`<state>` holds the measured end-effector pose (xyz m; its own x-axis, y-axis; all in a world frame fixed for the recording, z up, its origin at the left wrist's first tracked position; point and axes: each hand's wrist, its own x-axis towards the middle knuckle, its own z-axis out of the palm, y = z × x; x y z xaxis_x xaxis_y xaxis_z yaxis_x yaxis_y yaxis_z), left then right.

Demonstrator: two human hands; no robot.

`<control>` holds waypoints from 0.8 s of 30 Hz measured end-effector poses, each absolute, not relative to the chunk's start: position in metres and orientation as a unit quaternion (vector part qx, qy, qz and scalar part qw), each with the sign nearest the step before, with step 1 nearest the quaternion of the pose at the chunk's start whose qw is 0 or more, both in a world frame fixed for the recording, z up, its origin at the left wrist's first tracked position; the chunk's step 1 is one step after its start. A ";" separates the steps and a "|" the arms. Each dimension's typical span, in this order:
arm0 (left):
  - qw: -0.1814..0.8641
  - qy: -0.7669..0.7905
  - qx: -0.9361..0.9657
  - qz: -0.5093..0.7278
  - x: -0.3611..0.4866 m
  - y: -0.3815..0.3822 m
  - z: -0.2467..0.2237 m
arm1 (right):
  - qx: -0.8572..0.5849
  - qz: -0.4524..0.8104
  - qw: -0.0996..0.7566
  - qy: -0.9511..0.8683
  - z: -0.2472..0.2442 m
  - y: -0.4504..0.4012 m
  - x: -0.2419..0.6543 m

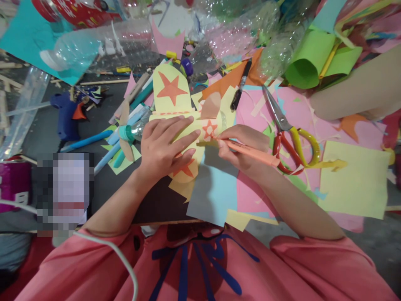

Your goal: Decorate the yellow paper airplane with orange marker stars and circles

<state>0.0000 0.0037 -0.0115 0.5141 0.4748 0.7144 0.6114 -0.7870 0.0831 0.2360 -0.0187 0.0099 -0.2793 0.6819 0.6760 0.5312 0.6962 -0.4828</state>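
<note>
A model airplane point(188, 131), made from a plastic bottle wrapped in pale yellow paper, lies on its side before me. An orange star marks its far wing point(171, 88), and another, partly covered, shows on the near wing. A smaller outlined star is on the body. At its left end are a teal cap point(125, 133) and a paper propeller point(126, 149). My left hand point(164, 146) rests on the body with fingers spread. Pinched in my right hand point(239, 142) is an orange marker point(252, 152), its tip at the small star.
Red-and-yellow scissors point(293, 142) and a black marker point(241, 85) lie to the right among paper scraps. A blue glue gun point(65, 117) and blue markers are left. Plastic bottles point(103, 44) crowd the back. Another person's arm point(354, 85) reaches in from the right.
</note>
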 end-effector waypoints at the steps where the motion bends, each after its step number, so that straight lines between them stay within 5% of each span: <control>1: 0.094 -0.310 -0.866 -0.381 0.000 0.004 -0.011 | -0.376 0.083 0.466 -0.796 0.009 -0.019 0.236; 24: 0.039 -0.324 -0.873 -0.363 -0.004 0.004 -0.013 | -0.404 0.056 0.453 -0.792 0.008 -0.018 0.235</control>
